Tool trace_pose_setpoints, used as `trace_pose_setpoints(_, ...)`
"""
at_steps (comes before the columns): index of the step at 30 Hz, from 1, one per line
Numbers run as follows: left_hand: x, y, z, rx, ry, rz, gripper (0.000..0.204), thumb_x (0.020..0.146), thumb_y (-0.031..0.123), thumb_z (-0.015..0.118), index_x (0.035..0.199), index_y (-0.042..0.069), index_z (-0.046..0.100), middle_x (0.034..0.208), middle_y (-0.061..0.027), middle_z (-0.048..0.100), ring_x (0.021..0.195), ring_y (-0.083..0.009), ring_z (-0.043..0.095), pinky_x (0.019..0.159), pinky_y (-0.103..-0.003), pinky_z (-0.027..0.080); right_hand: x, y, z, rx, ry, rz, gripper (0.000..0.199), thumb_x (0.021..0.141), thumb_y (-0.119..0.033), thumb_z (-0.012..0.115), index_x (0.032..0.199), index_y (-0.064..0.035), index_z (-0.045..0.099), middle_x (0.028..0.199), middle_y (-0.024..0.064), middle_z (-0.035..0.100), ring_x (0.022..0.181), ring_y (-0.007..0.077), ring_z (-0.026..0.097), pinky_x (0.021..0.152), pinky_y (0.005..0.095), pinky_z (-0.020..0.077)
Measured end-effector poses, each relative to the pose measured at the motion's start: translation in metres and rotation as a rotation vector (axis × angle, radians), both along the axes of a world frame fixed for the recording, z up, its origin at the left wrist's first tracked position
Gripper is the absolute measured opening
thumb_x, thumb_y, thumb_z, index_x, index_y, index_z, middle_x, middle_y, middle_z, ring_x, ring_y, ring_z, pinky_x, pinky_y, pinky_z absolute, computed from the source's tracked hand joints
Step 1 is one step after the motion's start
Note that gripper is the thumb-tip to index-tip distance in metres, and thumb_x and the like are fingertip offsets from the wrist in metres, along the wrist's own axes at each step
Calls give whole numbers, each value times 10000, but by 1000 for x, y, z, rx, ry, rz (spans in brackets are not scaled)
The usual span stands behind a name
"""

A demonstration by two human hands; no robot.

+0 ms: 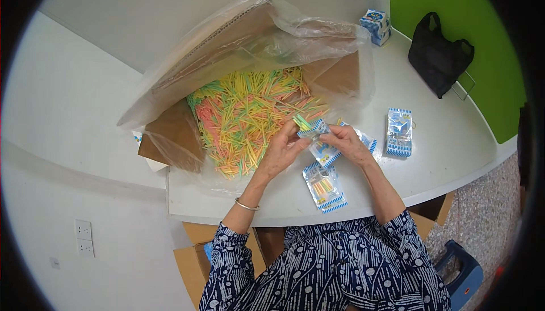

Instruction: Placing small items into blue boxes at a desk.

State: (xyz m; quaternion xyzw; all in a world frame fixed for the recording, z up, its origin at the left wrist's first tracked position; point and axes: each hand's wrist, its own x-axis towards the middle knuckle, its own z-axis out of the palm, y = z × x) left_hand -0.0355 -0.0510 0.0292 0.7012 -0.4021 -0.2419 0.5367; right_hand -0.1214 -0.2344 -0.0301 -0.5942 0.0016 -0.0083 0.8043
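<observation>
Between my hands, over the table, is a small clear packet (325,153) with blue-and-white striped ends. A little bundle of thin green and yellow sticks (302,121) sits at its upper left end; how far they reach inside cannot be made out. My left hand (279,155) is closed around the sticks, its thumb against the packet. With thumb and fingers pinched, my right hand (350,145) grips the packet's other side. Just below lie overlapping packets (322,187), the top one with coloured sticks inside. Another packet (368,141) is partly hidden behind my right hand.
A large cardboard box (335,77), lined with clear plastic, lies open behind my hands, full of loose pastel sticks (250,118). On the white table (431,158) stand a packet stack (399,132), blue-and-white boxes (376,26) and a black bag (440,55). A blue stool (461,274) stands lower right.
</observation>
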Motion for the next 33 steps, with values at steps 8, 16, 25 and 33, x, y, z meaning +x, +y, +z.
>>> trace_pose_setpoints(8,-4,-10,-9,-228,195,153,415,862,-21,593,1229,37,407,1094,-58,584,982,-106,566,849,-244,463,-3,5,7,76,-93,25,265,857,-175,662,1068,-17,631,1062,24,611,914,64,552,774,230,444)
trace_pose_setpoints(16,11,8,1,-195,180,102,443,872,-12,582,1269,44,393,1065,-56,595,954,-124,577,822,-249,463,-2,-2,0,-119,102,52,230,844,-173,670,1005,-8,671,883,16,672,808,73,592,751,227,461)
trace_pose_setpoints(25,35,70,-19,424,-995,94,163,761,53,635,913,-1,611,1026,-125,583,922,-289,563,806,-377,452,3,-7,-8,71,43,-169,251,858,-235,668,958,-5,689,836,-9,658,729,34,550,669,189,421)
trace_pose_setpoints(33,32,45,-41,567,-1351,50,128,713,106,583,785,3,563,865,-128,512,892,-279,509,744,-390,418,4,-3,-14,-50,93,-121,268,858,-232,666,985,3,683,853,1,663,746,43,554,680,205,431)
